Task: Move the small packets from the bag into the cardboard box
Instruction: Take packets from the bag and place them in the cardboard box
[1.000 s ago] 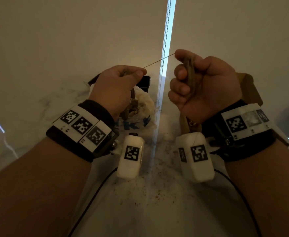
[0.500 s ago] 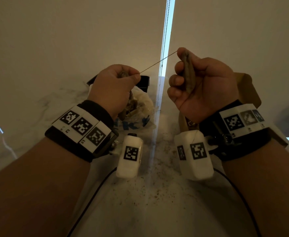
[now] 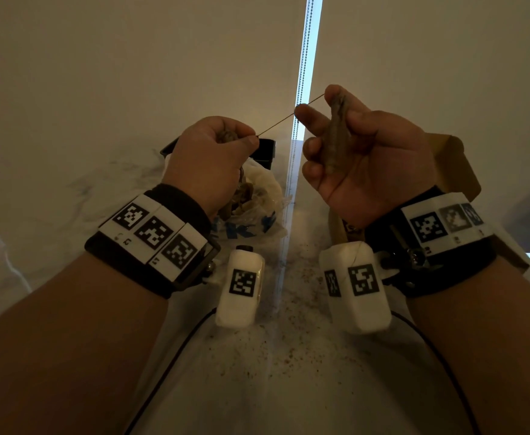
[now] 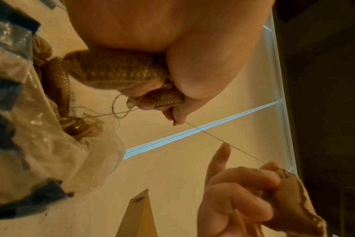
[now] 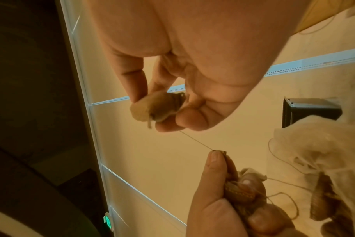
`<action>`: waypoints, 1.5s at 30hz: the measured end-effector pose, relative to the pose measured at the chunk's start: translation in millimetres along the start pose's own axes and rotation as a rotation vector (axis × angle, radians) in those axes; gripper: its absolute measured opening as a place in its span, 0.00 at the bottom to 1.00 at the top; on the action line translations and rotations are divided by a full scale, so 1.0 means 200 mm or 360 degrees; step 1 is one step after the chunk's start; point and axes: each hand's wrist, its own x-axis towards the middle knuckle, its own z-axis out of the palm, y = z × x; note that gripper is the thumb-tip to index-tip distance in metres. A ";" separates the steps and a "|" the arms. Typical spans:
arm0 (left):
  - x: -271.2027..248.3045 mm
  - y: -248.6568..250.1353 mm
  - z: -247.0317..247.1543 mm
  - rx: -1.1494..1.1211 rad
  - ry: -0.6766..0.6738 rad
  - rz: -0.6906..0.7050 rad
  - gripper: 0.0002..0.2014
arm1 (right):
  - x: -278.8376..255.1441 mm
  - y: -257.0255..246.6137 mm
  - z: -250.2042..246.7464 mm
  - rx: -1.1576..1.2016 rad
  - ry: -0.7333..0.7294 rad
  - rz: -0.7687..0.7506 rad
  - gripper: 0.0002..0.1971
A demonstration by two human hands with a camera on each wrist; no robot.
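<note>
Below the left hand (image 3: 207, 158), the plastic bag (image 3: 257, 211) carries blue print, of which only a "K" can be read. That hand is closed: thumb and forefinger pinch the end of a thin thread (image 3: 284, 119), and the curled fingers grip a small brown packet (image 4: 124, 69) with a mesh-like weave. More brown packets (image 5: 324, 202) sit in the bag's open mouth just under the fist, tangled in loose thread; their number cannot be told.

Across from it, well clear of the bag, the right hand (image 3: 367, 158) pinches one packet (image 3: 335, 133) between thumb and the first two fingers, holding it upright, while its outer fingers curl loosely. The thread runs taut between the two hands, from the left pinch up to the top of the right hand's packet. So two packets are in hand, one each.

Behind the right wrist stands the cardboard box (image 3: 455, 164), its flap raised; some print shows on its near side but is too small to read. Beyond the left hand, past the bag, sits one black container (image 3: 262, 152). Both wrists wear bands with square black-and-white code tags (image 3: 153, 233).
</note>
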 end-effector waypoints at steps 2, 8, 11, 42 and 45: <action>-0.01 0.00 0.00 0.0020 -0.0024 -0.0001 0.01 | 0.00 0.00 0.00 0.0011 0.0014 -0.0020 0.13; -0.02 0.02 0.00 0.0104 -0.0168 0.0032 0.01 | 0.01 0.00 -0.01 -0.0089 0.0134 -0.0137 0.13; -0.05 0.05 0.00 0.0203 -0.0448 0.0029 0.02 | 0.05 0.00 -0.03 -0.0163 0.0394 -0.0202 0.12; -0.06 0.02 0.06 -0.0225 -0.0435 -0.0162 0.09 | 0.06 0.06 -0.03 -0.1335 0.0543 0.0107 0.07; -0.06 0.01 0.06 -0.0236 -0.0469 -0.0237 0.08 | 0.05 0.05 -0.03 -0.1543 0.0453 0.0079 0.10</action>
